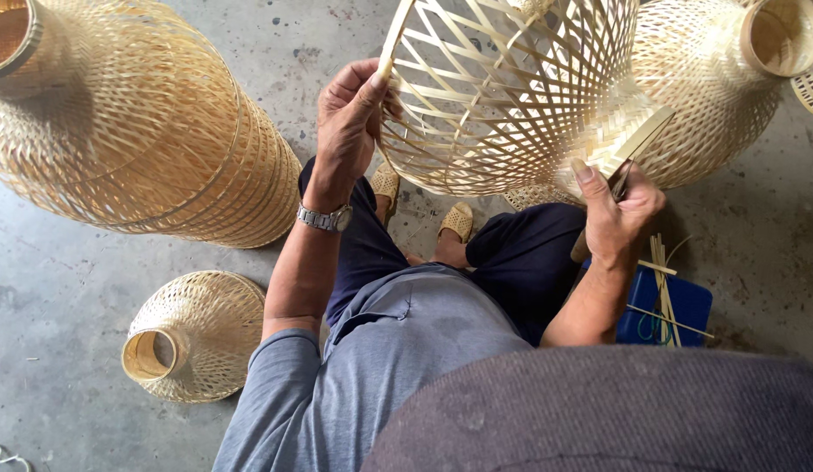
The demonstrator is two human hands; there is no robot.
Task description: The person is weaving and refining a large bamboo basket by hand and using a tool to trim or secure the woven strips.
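Observation:
An open-weave bamboo basket frame (503, 87) is held up in front of me, above my knees. My left hand (350, 118) grips its rim on the left side, thumb pressed on the edge strip. My right hand (616, 214) holds a flat bamboo strip or blade (638, 140) against the tighter woven part at the frame's lower right. A metal watch is on my left wrist.
A tall stack of finished woven shades (135, 122) lies at left, a small woven shade (197, 332) on the concrete floor below it, another woven shade (730, 79) at upper right. A blue box (686, 306) with loose bamboo strips (662, 288) sits by my right knee.

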